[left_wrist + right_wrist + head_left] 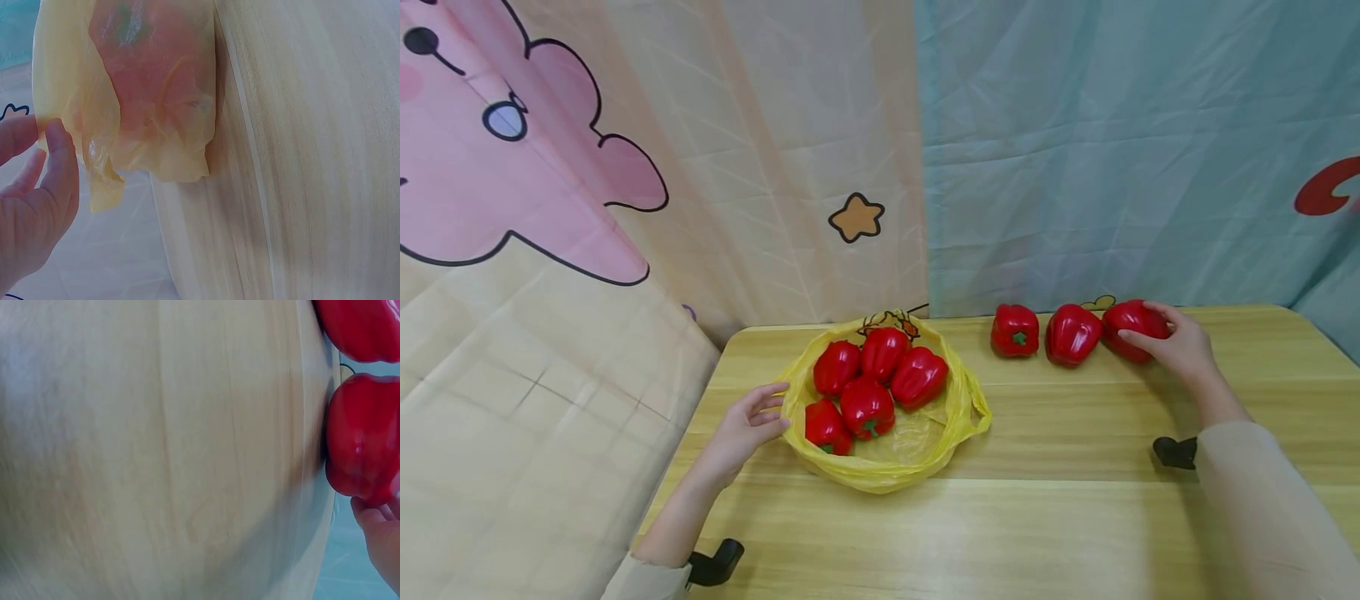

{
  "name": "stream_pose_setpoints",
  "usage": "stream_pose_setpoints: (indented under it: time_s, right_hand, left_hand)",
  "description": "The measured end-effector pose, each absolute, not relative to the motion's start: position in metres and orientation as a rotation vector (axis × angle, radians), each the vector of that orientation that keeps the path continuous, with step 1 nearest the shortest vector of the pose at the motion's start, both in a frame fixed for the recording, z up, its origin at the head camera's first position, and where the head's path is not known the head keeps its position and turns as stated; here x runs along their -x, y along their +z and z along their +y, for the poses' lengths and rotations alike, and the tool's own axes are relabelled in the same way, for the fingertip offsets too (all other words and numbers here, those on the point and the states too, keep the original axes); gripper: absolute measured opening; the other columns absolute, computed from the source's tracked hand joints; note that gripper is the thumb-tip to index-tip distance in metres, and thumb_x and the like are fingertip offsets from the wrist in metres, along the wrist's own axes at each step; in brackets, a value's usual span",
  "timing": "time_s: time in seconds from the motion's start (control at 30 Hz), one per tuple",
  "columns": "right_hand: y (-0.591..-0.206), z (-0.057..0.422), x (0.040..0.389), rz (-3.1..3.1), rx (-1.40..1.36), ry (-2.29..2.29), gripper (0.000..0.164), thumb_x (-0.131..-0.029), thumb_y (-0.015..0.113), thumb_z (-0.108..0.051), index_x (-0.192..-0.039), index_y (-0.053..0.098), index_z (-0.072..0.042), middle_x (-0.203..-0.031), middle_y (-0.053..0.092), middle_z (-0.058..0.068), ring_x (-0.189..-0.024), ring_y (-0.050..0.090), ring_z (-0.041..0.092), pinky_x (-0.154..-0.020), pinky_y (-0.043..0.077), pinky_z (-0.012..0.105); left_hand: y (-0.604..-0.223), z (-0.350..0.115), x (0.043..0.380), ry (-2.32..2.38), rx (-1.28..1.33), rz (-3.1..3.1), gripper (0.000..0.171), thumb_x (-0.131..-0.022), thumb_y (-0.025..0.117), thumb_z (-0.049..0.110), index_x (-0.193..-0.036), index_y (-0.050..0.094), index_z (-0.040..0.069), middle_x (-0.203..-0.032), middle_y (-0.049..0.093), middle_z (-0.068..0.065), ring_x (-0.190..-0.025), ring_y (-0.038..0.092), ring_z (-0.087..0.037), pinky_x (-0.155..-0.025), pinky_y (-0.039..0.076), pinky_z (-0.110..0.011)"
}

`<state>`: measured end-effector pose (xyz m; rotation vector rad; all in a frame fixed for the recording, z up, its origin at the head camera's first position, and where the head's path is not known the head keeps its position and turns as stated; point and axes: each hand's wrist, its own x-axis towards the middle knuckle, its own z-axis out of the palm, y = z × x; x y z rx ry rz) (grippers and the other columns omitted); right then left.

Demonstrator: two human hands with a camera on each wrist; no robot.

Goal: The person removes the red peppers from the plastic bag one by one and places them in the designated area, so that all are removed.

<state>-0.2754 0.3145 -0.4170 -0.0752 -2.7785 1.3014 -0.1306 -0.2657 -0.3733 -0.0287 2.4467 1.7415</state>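
Observation:
A yellow plastic bag (880, 479) stands with its mouth wide on the table, several red bell peppers (867, 408) inside it. My left hand (741, 433) pinches the bag's left rim. In the left wrist view, the thin bag (169, 156) shows a pepper's red and green through its side, and the left hand (37, 200) is at its edge. At the back right, my right hand (1183, 342) grips the rightmost bell pepper (1131, 325) with thumb and fingers at its right side. Two more peppers (1073, 335) (1015, 331) sit to its left.
The wooden table (1037, 533) ends at the back against a patterned curtain (1112, 167). A pale cloth with a pink cartoon figure (535, 167) hangs on the left. Black wrist mounts (715, 562) protrude near both sleeves. One bag handle (981, 408) spreads rightward.

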Motion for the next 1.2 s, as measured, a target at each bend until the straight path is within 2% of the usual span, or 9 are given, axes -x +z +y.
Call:
stream_pose_setpoints:
  time_s: [0.47, 0.7, 0.83, 0.93, 1.0, 1.1, 1.2]
  right_hand:
    - [-0.417, 0.318, 0.272, -2.784, 0.103, 1.323, 0.077, -0.090, 0.057, -0.040, -0.144, 0.023, 0.002, -0.138, 0.026, 0.036, -0.120, 0.027, 0.053, -0.087, 0.040, 0.062]
    - [-0.401, 0.322, 0.269, -2.768, 0.131, 1.371, 0.076, -0.090, 0.056, -0.043, -0.143, 0.026, 0.003, -0.143, 0.023, 0.035, -0.124, 0.027, 0.052, -0.093, 0.035, 0.062]
    - [-0.389, 0.324, 0.267, -2.751, 0.126, 1.345, 0.076, -0.090, 0.056, -0.044, -0.143, 0.027, 0.001, -0.143, 0.024, 0.033, -0.126, 0.026, 0.050, -0.088, 0.040, 0.057]
    - [-0.380, 0.321, 0.266, -2.734, 0.097, 1.323, 0.074, -0.089, 0.057, -0.043, -0.144, 0.029, -0.002, -0.142, 0.027, 0.031, -0.124, 0.030, 0.049, -0.080, 0.043, 0.045]
    - [-0.374, 0.319, 0.264, -2.716, 0.065, 1.325, 0.072, -0.089, 0.058, -0.042, -0.144, 0.031, -0.004, -0.141, 0.029, 0.031, -0.122, 0.033, 0.047, -0.077, 0.044, 0.032]
    - [-0.367, 0.313, 0.262, -2.710, 0.017, 1.312, 0.072, -0.088, 0.060, -0.044, -0.143, 0.033, -0.005, -0.139, 0.033, 0.030, -0.119, 0.036, 0.045, -0.069, 0.040, 0.015]
    - [-0.361, 0.306, 0.261, -2.714, -0.035, 1.323, 0.074, -0.087, 0.061, -0.044, -0.143, 0.033, -0.004, -0.138, 0.034, 0.029, -0.118, 0.036, 0.045, -0.064, 0.035, 0.007]
  left_hand:
    - [-0.374, -0.266, 0.128, 1.743, 0.050, 2.448, 0.053, -0.088, 0.060, 0.000, -0.137, 0.039, 0.000, -0.127, 0.045, -0.026, -0.104, 0.056, -0.027, -0.081, 0.051, -0.025]
    - [-0.375, -0.267, 0.128, 1.742, 0.042, 2.450, 0.053, -0.088, 0.060, 0.001, -0.137, 0.039, 0.001, -0.128, 0.045, -0.025, -0.104, 0.056, -0.026, -0.082, 0.051, -0.027]
    - [-0.375, -0.267, 0.128, 1.745, 0.034, 2.445, 0.053, -0.088, 0.060, 0.001, -0.137, 0.039, 0.000, -0.128, 0.045, -0.025, -0.104, 0.056, -0.026, -0.082, 0.051, -0.027]
    - [-0.375, -0.267, 0.128, 1.749, 0.027, 2.444, 0.053, -0.088, 0.059, 0.000, -0.137, 0.038, 0.000, -0.127, 0.045, -0.026, -0.103, 0.056, -0.026, -0.082, 0.051, -0.027]
    - [-0.374, -0.267, 0.128, 1.751, 0.021, 2.447, 0.053, -0.088, 0.059, 0.000, -0.137, 0.038, -0.001, -0.127, 0.045, -0.026, -0.103, 0.056, -0.026, -0.081, 0.051, -0.027]
    - [-0.373, -0.267, 0.129, 1.751, 0.009, 2.451, 0.053, -0.088, 0.059, -0.001, -0.137, 0.038, -0.001, -0.127, 0.045, -0.026, -0.103, 0.056, -0.026, -0.082, 0.051, -0.027]
    - [-0.373, -0.267, 0.129, 1.748, 0.004, 2.454, 0.053, -0.088, 0.059, 0.000, -0.137, 0.038, -0.001, -0.126, 0.046, -0.026, -0.103, 0.056, -0.026, -0.082, 0.051, -0.027]
